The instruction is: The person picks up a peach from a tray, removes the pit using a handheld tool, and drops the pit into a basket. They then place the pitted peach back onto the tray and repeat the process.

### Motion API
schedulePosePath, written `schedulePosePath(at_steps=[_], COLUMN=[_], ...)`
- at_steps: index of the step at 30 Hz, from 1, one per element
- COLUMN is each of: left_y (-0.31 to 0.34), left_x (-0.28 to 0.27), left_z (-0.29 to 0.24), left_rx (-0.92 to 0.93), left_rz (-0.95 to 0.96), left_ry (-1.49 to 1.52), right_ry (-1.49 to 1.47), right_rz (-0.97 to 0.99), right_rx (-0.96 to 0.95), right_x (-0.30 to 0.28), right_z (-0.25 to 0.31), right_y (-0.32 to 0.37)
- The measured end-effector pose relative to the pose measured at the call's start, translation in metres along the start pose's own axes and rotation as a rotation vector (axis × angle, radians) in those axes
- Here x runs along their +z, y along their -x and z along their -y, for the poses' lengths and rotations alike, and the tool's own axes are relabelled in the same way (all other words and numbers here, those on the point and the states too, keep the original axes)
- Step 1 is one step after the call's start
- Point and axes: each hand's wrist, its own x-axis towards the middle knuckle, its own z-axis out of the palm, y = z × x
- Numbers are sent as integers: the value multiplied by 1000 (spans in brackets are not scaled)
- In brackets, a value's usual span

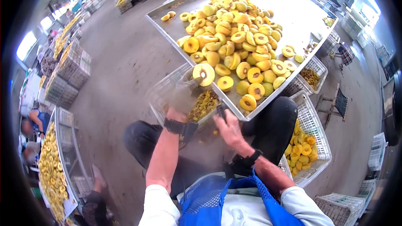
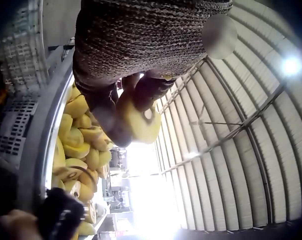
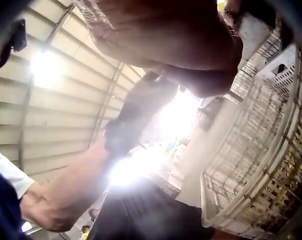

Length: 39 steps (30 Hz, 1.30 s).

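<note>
A peach half (image 1: pixel 204 74) was held by the tabletop's (image 1: pixel 303 21) edge.
The gloved left hand (image 1: pixel 183 91) pinched it, cut face upward; the right hand (image 1: pixel 230 130), gripping a dark tool (image 1: pixel 220 110), was nearer the body, right of the peach half.

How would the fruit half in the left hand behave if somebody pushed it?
The fruit half would probably rock on its rounded back, but sit steadier on its flat cut face. Its exposed flesh is likely slippery, and may bruise if the left hand squeezes.

Yellow fruit half (image 1: pixel 204 74) in my left hand (image 1: pixel 183 93), cut face up, brown-rimmed centre; dark object (image 1: pixel 221 110) in my right hand (image 1: pixel 230 129).
</note>
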Motion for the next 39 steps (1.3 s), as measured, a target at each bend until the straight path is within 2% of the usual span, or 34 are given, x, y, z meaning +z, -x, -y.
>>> schedulePosePath(at_steps=[3, 4, 9, 12, 14, 16, 17, 19, 21, 22, 24, 30, 31, 33, 37, 39], left_y=[11, 16, 32, 35, 36, 39, 42, 44, 42, 40, 39, 43, 44, 49, 52, 49], left_x=[-11, -10, 4, 5, 7, 8, 9, 6, 0, -2, -3, 3, 6, 12, 16, 11], left_z=[9, 13, 29, 37, 44, 39, 37, 33, 35, 38, 41, 39, 37, 34, 33, 39], left_rx=[23, 24, 59, 110, 122, 144, 113, 89, 150, 153, 273, 355, 355, 230, 248, 323], left_rz=[-43, -46, -67, -64, -133, -139, -149, -165, -231, -234, -262, -314, -316, -345, -362, -404], left_ry=[38, 48, -21, -85, -93, -123, -110, -93, -281, -276, -351, -529, -527, -415, -401, -657], right_ry=[-162, -154, -113, -148, -151, -24, 77, 155, 326, 330, 459, 594, 595, 644, 719, 775], right_rz=[-139, -147, -196, -156, -163, -147, -190, -165, -136, -132, -77, -92, -89, -74, -55, -40], right_rx=[-105, -63, -190, -124, -147, -176, -312, -339, -430, -432, -442, -393, -393, -374, -344, -355], right_x=[4, 4, 13, 16, 19, 14, 12, 8, 4, 3, 2, 6, 6, 5, 5, 4], right_z=[16, 31, 43, 41, 39, 40, 37, 50, 66, 67, 66, 61, 61, 61, 62, 59], right_y=[-18, -22, -41, -35, -34, -35, -38, -34, -25, -24, -22, -22, -23, -23, -24, -25])
